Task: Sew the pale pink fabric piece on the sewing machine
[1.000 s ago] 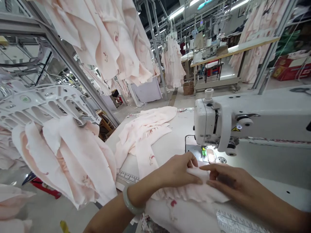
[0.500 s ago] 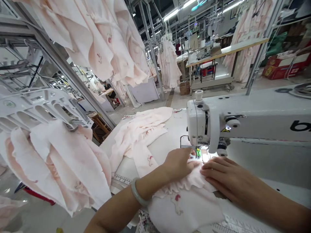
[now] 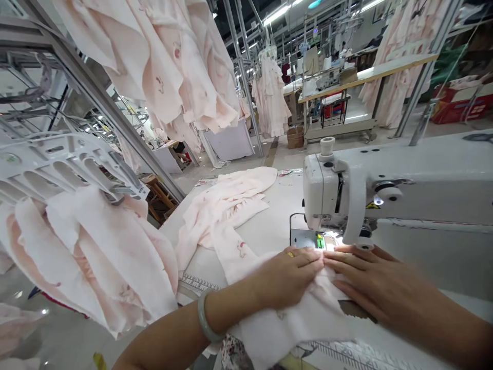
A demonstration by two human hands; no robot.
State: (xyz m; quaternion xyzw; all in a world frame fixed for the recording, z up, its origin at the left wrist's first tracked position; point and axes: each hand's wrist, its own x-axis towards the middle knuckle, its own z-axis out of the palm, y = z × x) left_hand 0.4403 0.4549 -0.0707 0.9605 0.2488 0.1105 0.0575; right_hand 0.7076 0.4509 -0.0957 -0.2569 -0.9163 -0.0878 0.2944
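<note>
Your pale pink cloth [image 3: 287,329], your pale green bangle [image 3: 205,317], a white sewing machine [image 3: 323,192], pale pink garments [image 3: 169,61] with small red prints, a red box [image 3: 456,105], dark floral fabric [image 3: 234,353]

Fluor. ceiling lights [image 3: 275,14], metal rack frames [image 3: 242,72], wood-top sewing table [image 3: 365,77], pale floor [image 3: 292,159] beyond.

No words or digits can be read with certainty. The head of the white sewing machine [image 3: 323,190] carries a small yellow triangular warning sign [image 3: 372,205], its symbol too small to make out. Two ruler strips on the counter [image 3: 269,216] show rows of tick marks: one ruler strip [image 3: 200,282] left of the work, another [image 3: 346,353] at the lower edge, their figures blurred. A round green label [image 3: 11,159] on the white plastic rack [image 3: 57,159] and the yellow print on a red carton [image 3: 456,107] stay illegible.
</note>
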